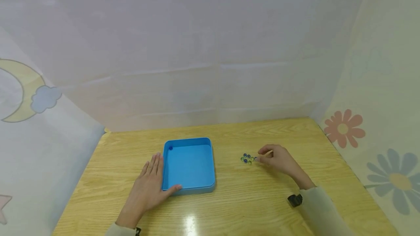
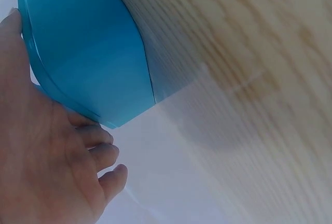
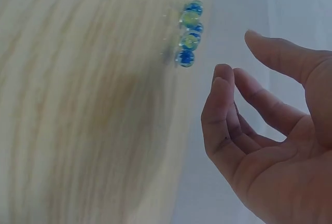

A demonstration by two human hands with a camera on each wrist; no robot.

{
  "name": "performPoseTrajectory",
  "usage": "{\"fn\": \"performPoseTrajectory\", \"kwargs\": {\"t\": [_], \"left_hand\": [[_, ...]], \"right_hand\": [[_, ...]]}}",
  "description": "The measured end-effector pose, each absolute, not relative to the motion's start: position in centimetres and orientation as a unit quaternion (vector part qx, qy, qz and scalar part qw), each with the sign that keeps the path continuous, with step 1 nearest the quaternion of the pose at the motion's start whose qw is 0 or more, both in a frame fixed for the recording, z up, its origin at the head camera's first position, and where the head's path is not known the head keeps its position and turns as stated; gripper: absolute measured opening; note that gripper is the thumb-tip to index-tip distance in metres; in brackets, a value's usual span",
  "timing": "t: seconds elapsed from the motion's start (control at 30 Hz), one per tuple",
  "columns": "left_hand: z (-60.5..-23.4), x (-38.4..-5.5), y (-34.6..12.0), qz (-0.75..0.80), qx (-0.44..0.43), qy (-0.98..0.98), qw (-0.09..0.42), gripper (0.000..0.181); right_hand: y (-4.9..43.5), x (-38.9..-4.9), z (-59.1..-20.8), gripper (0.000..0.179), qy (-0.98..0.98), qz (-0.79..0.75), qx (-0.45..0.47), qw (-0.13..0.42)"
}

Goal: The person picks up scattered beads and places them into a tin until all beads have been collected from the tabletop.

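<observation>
A shallow blue square tray (image 1: pixel 189 166) lies on the table, with one dark blue marble (image 1: pixel 170 148) in its far left corner. Against the tray's left side rests my left hand (image 1: pixel 147 185), fingers straight and thumb over the near edge. The left wrist view shows its palm beside the tray wall (image 2: pixel 88 53). A small cluster of blue and yellow-green glass marbles (image 1: pixel 245 161) sits right of the tray. My right hand (image 1: pixel 279 160) hovers at the cluster's right side. In the right wrist view, its thumb and bent fingers stand apart, holding nothing, close to the marbles (image 3: pixel 190 41).
The wooden table (image 1: pixel 229 207) carries the tray and marbles. Pale sheeting (image 1: pixel 210 54) hangs behind and at both sides, printed with a moon at left and flowers at right. Dark bands (image 1: pixel 295 200) sit at the wrists.
</observation>
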State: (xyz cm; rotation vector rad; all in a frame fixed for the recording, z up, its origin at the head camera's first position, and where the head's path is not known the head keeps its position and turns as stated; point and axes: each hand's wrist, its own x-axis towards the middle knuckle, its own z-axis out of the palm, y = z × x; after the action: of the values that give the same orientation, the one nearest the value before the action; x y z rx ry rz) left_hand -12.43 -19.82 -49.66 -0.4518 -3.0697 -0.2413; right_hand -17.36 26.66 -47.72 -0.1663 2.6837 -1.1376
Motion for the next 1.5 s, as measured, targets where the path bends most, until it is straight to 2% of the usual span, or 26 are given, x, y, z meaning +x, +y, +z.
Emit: {"fn": "performPoseTrajectory", "kwargs": {"t": [0.43, 0.67, 1.07, 1.5], "left_hand": [[-49.8, -12.4, -19.8, -0.081, -0.144, -0.986, 0.014, 0.121], [-49.7, -12.5, -19.8, -0.081, -0.145, -0.986, 0.013, 0.120], [-49.3, -12.4, -19.7, -0.080, -0.142, -0.987, 0.006, 0.120], [-49.6, -12.5, -19.7, -0.083, -0.141, -0.986, 0.010, 0.120]], "right_hand": [[26.7, -17.3, -49.4, 0.027, 0.937, -0.329, -0.060, 0.098], [26.6, -17.6, -49.7, 0.030, 0.935, -0.324, -0.087, 0.113], [26.8, -18.8, -50.1, 0.026, 0.942, -0.298, -0.105, 0.114], [26.7, -19.2, -50.4, 0.024, 0.938, -0.311, -0.100, 0.118]]}}
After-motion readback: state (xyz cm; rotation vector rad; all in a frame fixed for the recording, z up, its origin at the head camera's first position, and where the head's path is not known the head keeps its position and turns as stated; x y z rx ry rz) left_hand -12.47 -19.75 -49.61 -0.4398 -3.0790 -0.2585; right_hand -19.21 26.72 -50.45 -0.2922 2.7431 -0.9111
